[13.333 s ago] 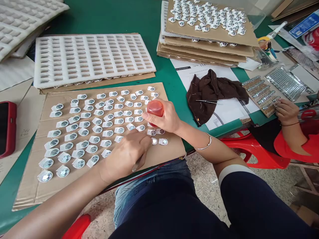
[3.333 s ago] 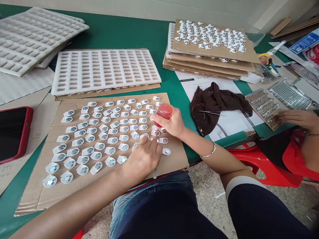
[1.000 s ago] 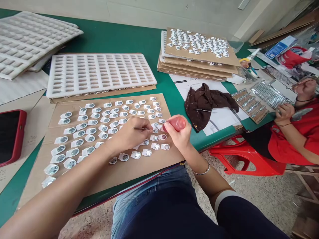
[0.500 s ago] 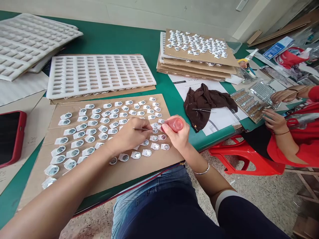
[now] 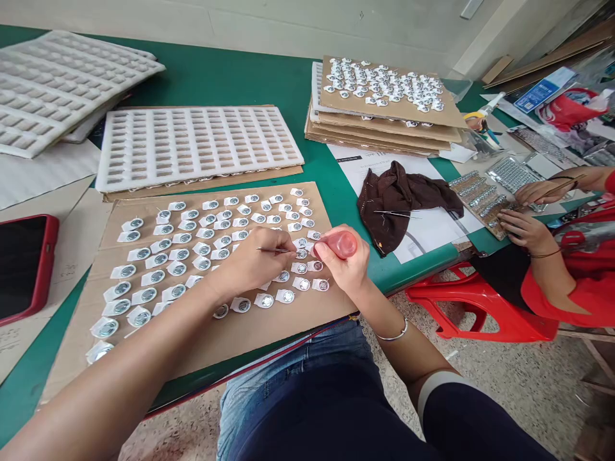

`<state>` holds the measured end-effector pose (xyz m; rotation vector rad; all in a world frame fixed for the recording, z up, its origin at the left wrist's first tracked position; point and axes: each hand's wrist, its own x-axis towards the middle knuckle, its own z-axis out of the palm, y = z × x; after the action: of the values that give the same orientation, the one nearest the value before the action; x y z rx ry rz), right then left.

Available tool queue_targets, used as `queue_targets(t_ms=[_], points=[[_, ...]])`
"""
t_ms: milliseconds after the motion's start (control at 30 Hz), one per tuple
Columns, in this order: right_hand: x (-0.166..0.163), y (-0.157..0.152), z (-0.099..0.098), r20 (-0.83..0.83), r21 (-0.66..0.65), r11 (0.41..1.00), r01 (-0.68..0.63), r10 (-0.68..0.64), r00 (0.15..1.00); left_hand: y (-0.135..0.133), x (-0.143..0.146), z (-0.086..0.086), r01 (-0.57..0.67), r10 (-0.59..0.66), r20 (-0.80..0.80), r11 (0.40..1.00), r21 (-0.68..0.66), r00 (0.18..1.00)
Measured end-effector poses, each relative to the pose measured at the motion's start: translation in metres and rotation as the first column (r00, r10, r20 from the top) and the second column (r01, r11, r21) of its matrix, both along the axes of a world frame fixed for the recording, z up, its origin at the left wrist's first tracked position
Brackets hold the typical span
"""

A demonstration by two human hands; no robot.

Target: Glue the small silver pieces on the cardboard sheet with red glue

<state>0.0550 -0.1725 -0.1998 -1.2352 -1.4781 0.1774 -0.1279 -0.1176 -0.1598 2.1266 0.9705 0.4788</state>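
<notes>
Both hands meet over the right part of a cardboard sheet [image 5: 269, 336] dotted with rows of small round silver pieces on white paper tabs [image 5: 266, 300]. My left hand [image 5: 252, 259] pinches a thin metal, tweezers-like tool [image 5: 270, 250], its tip close to one of the round pieces. Wrapped around a translucent red squeeze bottle [image 5: 342, 244], my right hand [image 5: 350, 272] keeps it tilted, its narrow end pointing left toward the same piece. The fingers partly hide that piece.
White foam grid trays [image 5: 196, 144] lie behind the sheet. A cardboard stack [image 5: 384, 128] stands at back right, near a brown cloth [image 5: 398, 198] with thin metal tools on it. A phone [image 5: 24, 269] is at left. A co-worker's hands [image 5: 528, 230] work at far right.
The whole view has shifted slightly. My hands keep the same grip and position over the sheet. The co-worker's near hand has moved a little left over the small board.
</notes>
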Motion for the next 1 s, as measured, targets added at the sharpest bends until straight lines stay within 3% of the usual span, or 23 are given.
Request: queue_targets(t_ms=[1000], points=[[0.0009,0.0012,-0.0003,-0.019,0.007,1.0,-0.01,0.01,1.0,0.0,0.0025,0.0034,-0.048,0.046,-0.033,0.998,-0.05,0.998]])
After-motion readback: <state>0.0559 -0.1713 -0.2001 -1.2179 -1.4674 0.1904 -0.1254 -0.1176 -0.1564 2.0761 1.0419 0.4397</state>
